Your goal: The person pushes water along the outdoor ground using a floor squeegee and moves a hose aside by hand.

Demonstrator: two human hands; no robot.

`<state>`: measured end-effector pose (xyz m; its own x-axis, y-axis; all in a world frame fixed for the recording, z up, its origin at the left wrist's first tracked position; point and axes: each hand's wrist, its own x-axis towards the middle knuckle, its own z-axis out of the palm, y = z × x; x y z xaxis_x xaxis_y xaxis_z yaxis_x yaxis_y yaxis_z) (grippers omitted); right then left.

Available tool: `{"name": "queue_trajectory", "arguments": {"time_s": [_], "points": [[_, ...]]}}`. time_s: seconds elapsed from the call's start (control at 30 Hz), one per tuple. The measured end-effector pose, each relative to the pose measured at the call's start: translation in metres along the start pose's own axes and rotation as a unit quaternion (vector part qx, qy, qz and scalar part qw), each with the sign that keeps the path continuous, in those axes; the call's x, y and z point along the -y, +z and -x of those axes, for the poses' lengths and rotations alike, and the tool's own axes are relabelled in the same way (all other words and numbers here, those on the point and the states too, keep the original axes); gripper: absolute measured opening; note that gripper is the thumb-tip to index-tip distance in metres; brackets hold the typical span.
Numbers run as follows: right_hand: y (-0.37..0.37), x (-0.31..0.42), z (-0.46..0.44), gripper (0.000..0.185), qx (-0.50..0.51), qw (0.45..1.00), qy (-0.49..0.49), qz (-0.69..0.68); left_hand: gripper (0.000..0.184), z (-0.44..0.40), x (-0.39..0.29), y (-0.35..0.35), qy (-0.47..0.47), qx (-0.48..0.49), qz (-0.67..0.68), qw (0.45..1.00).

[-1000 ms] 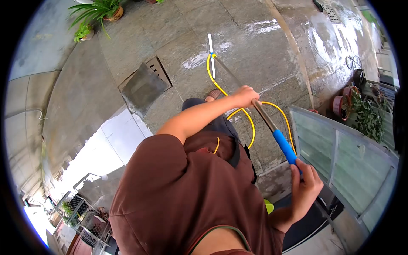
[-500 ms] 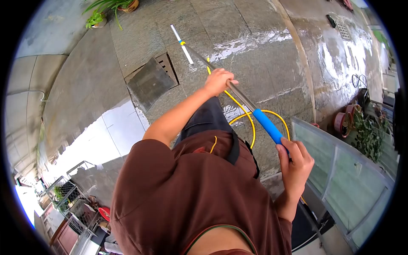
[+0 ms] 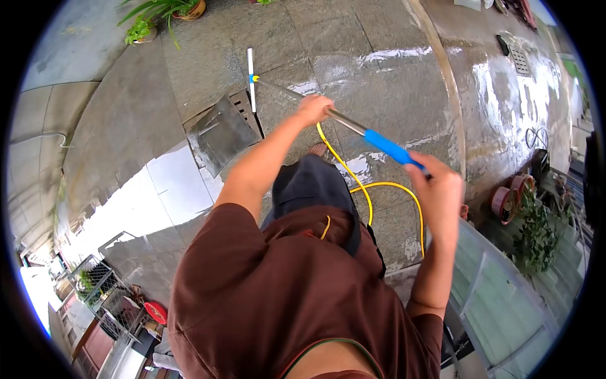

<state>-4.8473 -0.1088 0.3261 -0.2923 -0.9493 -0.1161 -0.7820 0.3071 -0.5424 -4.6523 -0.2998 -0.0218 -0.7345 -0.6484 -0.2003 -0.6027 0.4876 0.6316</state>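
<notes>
A floor squeegee [image 3: 347, 122] slants across the wet floor in front of me, with a long metal pole, a blue grip [image 3: 386, 146] and a narrow white head [image 3: 250, 63] joined by a yellow and blue piece. My left hand [image 3: 313, 110] is closed around the metal pole midway along. At the upper end, my right hand [image 3: 439, 188] is wrapped around the blue grip, slightly blurred. The white head lies on the paving beside a slotted drain [image 3: 245, 108], which a dark square slab [image 3: 222, 136] partly covers.
A yellow hose [image 3: 341, 165] loops over the paving near my legs. Potted plants [image 3: 188, 9] stand at the top left. Glass panels [image 3: 499, 297] are at the lower right, near red-rimmed reels [image 3: 503, 205] and a leafy plant [image 3: 540, 237]. A wire rack [image 3: 107, 297] is at the lower left.
The squeegee head has moved left and nearer, to the drain's edge. My right hand has risen with the blue grip, and my left hand has shifted slightly left.
</notes>
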Motion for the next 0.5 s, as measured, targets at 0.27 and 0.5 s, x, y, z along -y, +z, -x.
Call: {"name": "queue_trajectory", "arguments": {"time_s": [0.27,0.5], "points": [[-0.108,0.022,-0.048,0.021,-0.075,0.979,0.062,0.177,0.018,-0.151,-0.136,0.014,0.102,-0.197,0.167,0.961],[-0.085,0.021,-0.062,0.026,-0.040,0.938,-0.048,0.342,0.023,-0.228,-0.174,0.028,0.167,-0.186,0.232,0.940]]}}
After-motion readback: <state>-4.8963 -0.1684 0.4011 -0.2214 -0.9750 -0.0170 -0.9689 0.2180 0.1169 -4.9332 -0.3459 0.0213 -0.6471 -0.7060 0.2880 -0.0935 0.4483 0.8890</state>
